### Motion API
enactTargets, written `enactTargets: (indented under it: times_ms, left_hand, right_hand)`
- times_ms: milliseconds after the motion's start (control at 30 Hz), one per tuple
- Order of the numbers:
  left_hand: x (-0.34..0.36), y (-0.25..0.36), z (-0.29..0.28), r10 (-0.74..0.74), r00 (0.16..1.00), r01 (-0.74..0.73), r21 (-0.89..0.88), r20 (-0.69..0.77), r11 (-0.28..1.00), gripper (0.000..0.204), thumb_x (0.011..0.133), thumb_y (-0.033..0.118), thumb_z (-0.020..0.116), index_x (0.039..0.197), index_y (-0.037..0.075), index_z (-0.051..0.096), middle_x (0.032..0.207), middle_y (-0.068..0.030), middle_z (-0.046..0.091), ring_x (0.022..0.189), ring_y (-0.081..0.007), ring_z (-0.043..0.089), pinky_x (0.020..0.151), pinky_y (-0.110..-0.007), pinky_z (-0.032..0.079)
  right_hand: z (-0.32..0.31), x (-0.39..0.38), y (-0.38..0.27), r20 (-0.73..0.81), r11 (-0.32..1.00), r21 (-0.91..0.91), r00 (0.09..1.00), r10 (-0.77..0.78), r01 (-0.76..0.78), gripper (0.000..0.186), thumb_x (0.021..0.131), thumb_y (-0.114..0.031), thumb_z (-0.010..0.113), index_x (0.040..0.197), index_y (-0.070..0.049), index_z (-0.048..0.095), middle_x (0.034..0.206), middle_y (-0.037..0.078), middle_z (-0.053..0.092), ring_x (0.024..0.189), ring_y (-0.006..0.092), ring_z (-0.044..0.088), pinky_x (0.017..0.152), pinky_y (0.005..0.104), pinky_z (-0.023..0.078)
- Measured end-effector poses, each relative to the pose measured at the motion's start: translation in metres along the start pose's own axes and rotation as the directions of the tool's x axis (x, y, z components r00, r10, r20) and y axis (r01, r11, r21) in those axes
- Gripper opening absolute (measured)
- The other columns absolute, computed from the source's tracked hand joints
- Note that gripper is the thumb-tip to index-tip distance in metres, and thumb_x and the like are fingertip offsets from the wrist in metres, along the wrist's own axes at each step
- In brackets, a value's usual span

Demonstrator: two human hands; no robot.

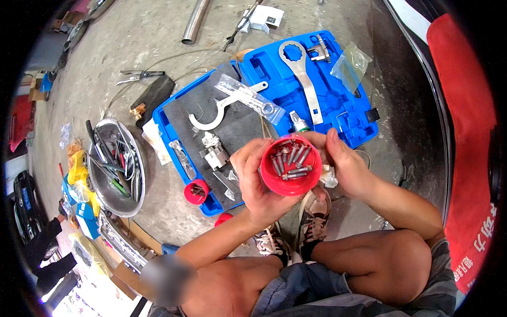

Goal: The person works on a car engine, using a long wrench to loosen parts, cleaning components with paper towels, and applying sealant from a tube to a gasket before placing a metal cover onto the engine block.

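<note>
Left hand (254,177) wrapped round red cup (292,187) of bolts (291,156) — I read step as checking contents. Right hand (349,165) just beside cup; can't tell its grip. Next move calls for level cup.

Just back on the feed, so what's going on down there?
The person's left hand grips a red cup with metal bolts inside, while the right hand is at the cup's right side; whether it bears any weight I can't tell. Beyond the hands, a blue case lies open on the floor, a ring-ended wrench in its right half. A metal basin of tools sits to the left.
</note>
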State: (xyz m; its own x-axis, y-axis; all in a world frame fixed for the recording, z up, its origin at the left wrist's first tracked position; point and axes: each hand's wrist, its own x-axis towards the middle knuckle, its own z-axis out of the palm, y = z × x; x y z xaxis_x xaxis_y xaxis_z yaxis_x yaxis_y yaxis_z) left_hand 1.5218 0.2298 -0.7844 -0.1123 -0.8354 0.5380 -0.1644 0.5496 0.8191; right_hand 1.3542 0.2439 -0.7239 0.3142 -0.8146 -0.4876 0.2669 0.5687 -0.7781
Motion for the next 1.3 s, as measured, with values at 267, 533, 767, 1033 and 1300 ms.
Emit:
enactTargets:
  times_ms: [267,533,767,1033,1300]
  left_hand:
    - [0.005,0.003,0.007,0.017,0.993,-0.032,0.12,0.12,0.992,0.088,0.054,0.03,0.088,0.123,-0.002,0.046,0.116,-0.0169,0.054,0.105,-0.0331,0.051,0.089,-0.042,0.041]
    - [0.039,0.011,-0.003,-0.581,0.427,0.549,-0.709,0.693,-0.442,0.06,0.097,0.053,0.031,0.13,0.005,0.043,0.12,-0.0115,0.054,0.108,-0.0272,0.055,0.095,-0.043,0.043]
    - [0.041,0.007,-0.006,-0.645,0.309,0.498,-0.696,0.699,-0.517,0.044,0.099,0.04,0.034,0.12,0.006,0.052,0.121,-0.0126,0.056,0.111,-0.027,0.055,0.096,-0.041,0.044]
    - [0.032,-0.023,-0.036,-0.696,0.292,0.523,-0.718,0.657,-0.459,0.037,0.098,0.036,0.04,0.112,0.008,0.059,0.108,-0.008,0.061,0.093,-0.0239,0.059,0.077,-0.035,0.05]
    - [0.001,-0.063,-0.093,-0.765,0.237,0.439,-0.769,0.599,-0.466,0.03,0.099,0.038,0.041,0.08,0.016,0.051,0.059,0.0068,0.031,0.044,-0.0057,0.024,0.038,-0.022,0.019]
  right_hand:
    - [-0.012,0.002,0.019,0.153,0.883,0.42,0.975,0.159,-0.21,0.063,0.096,-0.059,0.024,0.108,-0.007,0.056,0.073,0.002,0.061,0.048,0.0129,0.054,0.043,0.0257,0.046]
    - [0.007,0.023,-0.012,0.177,0.377,-0.756,0.722,-0.669,0.535,0.066,0.068,-0.024,0.082,0.123,-0.003,0.053,0.115,0.018,0.055,0.101,0.0266,0.06,0.076,0.0352,0.054]
    - [0.005,0.015,-0.029,0.267,0.1,-0.809,0.513,-0.816,0.579,0.062,0.071,-0.028,0.079,0.122,-0.003,0.055,0.115,0.019,0.055,0.097,0.0266,0.061,0.076,0.0334,0.053]
    - [-0.098,0.048,0.019,-0.46,0.971,-0.158,0.883,0.089,-0.18,0.053,0.092,-0.057,0.043,0.103,-0.008,0.061,0.056,-0.002,0.049,0.043,0.0083,0.046,0.037,0.0257,0.038]
    - [-0.034,0.116,0.074,-0.104,0.784,-0.441,0.893,0.438,-0.436,0.058,0.092,-0.058,0.043,0.079,-0.004,0.06,0.053,0.002,0.051,0.04,0.0097,0.048,0.034,0.0238,0.038]
